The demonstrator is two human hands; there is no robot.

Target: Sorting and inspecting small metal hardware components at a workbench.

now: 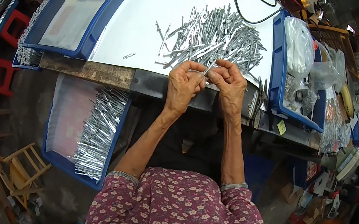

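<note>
Both of my hands meet at the front edge of the white tabletop (141, 15), fingertips nearly touching. Between them is a small, thin metal part (207, 70), mostly hidden by the fingers. My left hand (184, 87) pinches it with thumb and forefinger, the other fingers curled. My right hand (228, 88) pinches at the same spot from the other side. Just beyond lies a heap of slim silvery metal parts (220, 36), heaped in all directions. A few loose ones lie to the heap's left, and a single metal piece (129, 55) lies farther left.
An upright-walled blue tray (90, 33) stands on the table's left. Below it, another blue tray (51, 128) holds rows of metal parts (99, 134). At right, a blue bin (278, 88) holds plastic bags (298, 46). Pliers (263, 94) lie beside it; a black cable (239, 10) loops behind the heap.
</note>
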